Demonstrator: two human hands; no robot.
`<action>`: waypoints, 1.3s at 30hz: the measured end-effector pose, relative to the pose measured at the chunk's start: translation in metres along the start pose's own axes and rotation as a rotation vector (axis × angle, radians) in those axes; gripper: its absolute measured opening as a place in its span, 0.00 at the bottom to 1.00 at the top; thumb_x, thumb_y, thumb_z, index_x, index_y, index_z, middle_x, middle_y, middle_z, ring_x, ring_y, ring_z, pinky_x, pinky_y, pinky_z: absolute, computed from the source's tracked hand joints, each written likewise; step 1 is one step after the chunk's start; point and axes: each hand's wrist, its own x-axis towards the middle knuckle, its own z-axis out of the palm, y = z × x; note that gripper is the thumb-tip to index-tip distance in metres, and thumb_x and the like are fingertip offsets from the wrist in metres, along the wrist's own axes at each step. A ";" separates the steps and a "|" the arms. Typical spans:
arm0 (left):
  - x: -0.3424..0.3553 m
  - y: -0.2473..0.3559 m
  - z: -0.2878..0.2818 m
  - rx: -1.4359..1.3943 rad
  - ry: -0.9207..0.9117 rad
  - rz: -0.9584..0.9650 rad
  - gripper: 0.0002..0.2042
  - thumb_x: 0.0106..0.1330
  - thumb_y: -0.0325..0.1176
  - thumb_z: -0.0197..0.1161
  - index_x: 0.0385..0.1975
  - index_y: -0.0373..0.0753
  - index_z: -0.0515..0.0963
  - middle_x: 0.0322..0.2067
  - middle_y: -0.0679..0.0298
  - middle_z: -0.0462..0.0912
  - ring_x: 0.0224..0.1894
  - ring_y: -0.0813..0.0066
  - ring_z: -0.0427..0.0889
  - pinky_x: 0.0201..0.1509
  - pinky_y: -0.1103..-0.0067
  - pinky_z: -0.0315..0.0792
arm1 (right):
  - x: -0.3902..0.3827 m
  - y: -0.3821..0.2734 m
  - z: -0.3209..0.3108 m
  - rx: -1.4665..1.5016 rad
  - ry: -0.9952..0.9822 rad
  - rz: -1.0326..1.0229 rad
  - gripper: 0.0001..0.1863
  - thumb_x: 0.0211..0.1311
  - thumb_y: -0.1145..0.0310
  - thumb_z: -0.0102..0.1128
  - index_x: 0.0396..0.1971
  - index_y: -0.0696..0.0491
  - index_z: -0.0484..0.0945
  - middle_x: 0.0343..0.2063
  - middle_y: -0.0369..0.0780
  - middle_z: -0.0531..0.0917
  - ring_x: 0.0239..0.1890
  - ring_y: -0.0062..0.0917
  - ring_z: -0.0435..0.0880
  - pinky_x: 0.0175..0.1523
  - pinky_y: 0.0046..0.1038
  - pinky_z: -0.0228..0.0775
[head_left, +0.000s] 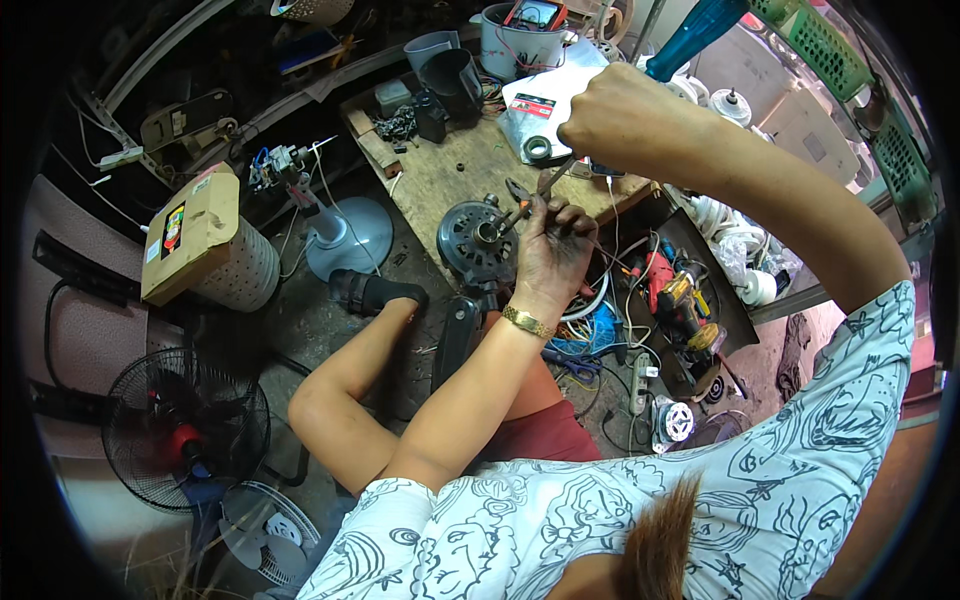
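My left hand (551,255), palm up with a gold watch at the wrist, grips a narrow metal tool (515,217) with an orange band, angled onto the hub of a dark round motor housing (465,245) at the bench's front edge. A dark pliers-like tool (518,192) is beside that hand. My right hand (615,115) is a closed fist raised above it; what it grips is mostly hidden. A white package (530,120) and a black tape roll (537,150) lie just behind.
The wooden bench (420,175) bears a bucket (520,45), meter and parts. Left are a boxed bin (190,240), grey stand (350,240) and fans (180,435). Right are a tool tray (720,365), cables, power strip (640,385) and white parts (755,285). My bent leg (330,400) is below.
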 end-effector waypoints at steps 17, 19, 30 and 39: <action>0.011 -0.003 0.014 0.186 0.241 0.101 0.21 0.63 0.53 0.63 0.22 0.44 0.66 0.17 0.73 0.60 0.19 0.82 0.59 0.27 0.84 0.59 | -0.010 -0.005 0.005 0.021 0.045 0.026 0.04 0.46 0.72 0.62 0.23 0.56 0.80 0.20 0.43 0.82 0.29 0.34 0.86 0.31 0.33 0.76; 0.013 -0.003 0.015 0.195 0.309 0.114 0.21 0.63 0.53 0.63 0.21 0.44 0.66 0.17 0.73 0.60 0.20 0.83 0.59 0.27 0.85 0.59 | -0.010 -0.006 0.003 -0.013 -0.004 0.048 0.04 0.47 0.71 0.62 0.24 0.55 0.80 0.21 0.42 0.83 0.29 0.33 0.86 0.31 0.33 0.76; -0.045 0.024 -0.015 0.293 0.425 0.014 0.05 0.66 0.24 0.46 0.35 0.36 0.70 0.34 0.58 0.74 0.36 0.67 0.75 0.46 0.69 0.73 | -0.015 -0.011 0.024 -0.049 0.126 0.105 0.05 0.48 0.67 0.64 0.27 0.50 0.82 0.24 0.35 0.82 0.33 0.27 0.85 0.37 0.30 0.75; -0.102 0.071 0.003 0.856 0.100 0.200 0.10 0.75 0.32 0.49 0.51 0.38 0.72 0.30 0.66 0.75 0.28 0.78 0.75 0.38 0.76 0.75 | -0.014 -0.013 0.019 0.014 0.109 0.118 0.06 0.41 0.66 0.67 0.22 0.48 0.82 0.23 0.36 0.83 0.30 0.27 0.85 0.34 0.29 0.75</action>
